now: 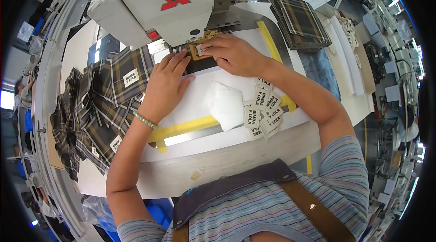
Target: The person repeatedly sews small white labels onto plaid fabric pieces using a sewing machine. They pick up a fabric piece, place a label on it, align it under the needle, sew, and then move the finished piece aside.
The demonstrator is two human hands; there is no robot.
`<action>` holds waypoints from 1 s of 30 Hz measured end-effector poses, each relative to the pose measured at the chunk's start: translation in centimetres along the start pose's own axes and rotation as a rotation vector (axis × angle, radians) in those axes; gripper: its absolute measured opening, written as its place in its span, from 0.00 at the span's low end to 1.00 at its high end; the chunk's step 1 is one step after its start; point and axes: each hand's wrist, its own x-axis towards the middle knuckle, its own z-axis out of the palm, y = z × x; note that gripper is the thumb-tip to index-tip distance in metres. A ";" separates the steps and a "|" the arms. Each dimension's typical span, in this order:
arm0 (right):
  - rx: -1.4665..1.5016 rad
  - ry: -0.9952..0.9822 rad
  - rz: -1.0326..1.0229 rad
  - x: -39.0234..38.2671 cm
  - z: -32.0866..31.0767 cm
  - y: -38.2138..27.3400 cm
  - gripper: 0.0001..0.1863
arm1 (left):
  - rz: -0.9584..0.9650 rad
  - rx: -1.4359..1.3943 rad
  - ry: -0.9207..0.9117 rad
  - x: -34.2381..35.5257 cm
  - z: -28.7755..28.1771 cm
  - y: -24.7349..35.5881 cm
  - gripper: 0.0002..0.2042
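Cluttered workshop, workstations running down both sides.
Pale table up front, grey floor with a yellow line off to the right, strip lights glowing along that edge, plus a bright white patch far left, can't tell if it's a window.

Left fingers spread, right fingers bunched (elbows bent).
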 end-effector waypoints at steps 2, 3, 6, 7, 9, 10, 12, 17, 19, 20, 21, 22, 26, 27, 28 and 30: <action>0.001 -0.005 -0.011 0.0 0.0 0.1 0.17 | 0.000 -0.001 -0.002 0.2 0.0 0.0 0.23; 0.002 -0.009 -0.018 0.0 0.0 0.1 0.17 | 0.004 0.011 -0.005 0.2 0.1 -0.1 0.24; 0.021 0.010 -0.001 0.0 0.2 0.0 0.18 | 0.011 0.054 -0.035 0.0 0.2 -0.3 0.24; 0.029 0.012 0.002 0.0 0.2 0.0 0.18 | 0.013 0.070 -0.048 0.0 0.2 -0.3 0.24; 0.042 0.014 0.012 0.0 0.2 0.0 0.18 | 0.014 0.078 -0.055 -0.1 0.2 -0.2 0.24; 0.025 0.012 -0.002 0.0 0.2 0.1 0.19 | 0.015 0.082 -0.059 -0.2 0.1 -0.2 0.24; -0.010 0.008 -0.027 -0.1 0.2 0.3 0.19 | 0.025 0.080 -0.062 -0.1 0.0 -0.1 0.24; -0.015 -0.029 -0.034 0.1 -0.2 0.0 0.18 | 0.043 0.075 -0.069 -0.1 -0.1 -0.2 0.24; -0.004 -0.047 -0.029 0.2 -0.3 -0.1 0.17 | 0.050 0.075 -0.079 -0.1 -0.3 -0.2 0.24; -0.002 -0.049 -0.030 0.3 -0.5 0.1 0.17 | 0.051 0.075 -0.076 0.0 -0.4 -0.1 0.23; 0.000 -0.052 -0.030 0.4 -0.7 0.1 0.17 | 0.053 0.076 -0.073 0.0 -0.5 0.0 0.23; 0.010 -0.063 -0.029 0.4 -0.6 0.1 0.17 | 0.054 0.076 -0.070 0.0 -0.5 0.0 0.23; 0.021 -0.131 -0.007 0.9 -1.3 0.2 0.17 | 0.044 0.069 -0.066 0.3 -0.5 0.0 0.23; 0.017 -0.153 0.003 1.1 -1.4 0.1 0.17 | 0.042 0.062 -0.064 0.3 -0.6 0.0 0.22; 0.021 -0.146 0.001 1.1 -1.2 0.1 0.18 | 0.040 0.056 -0.061 0.2 -0.6 -0.1 0.22; 0.019 -0.128 -0.016 1.4 -1.2 0.3 0.18 | 0.037 0.059 -0.052 0.3 -0.7 -0.2 0.23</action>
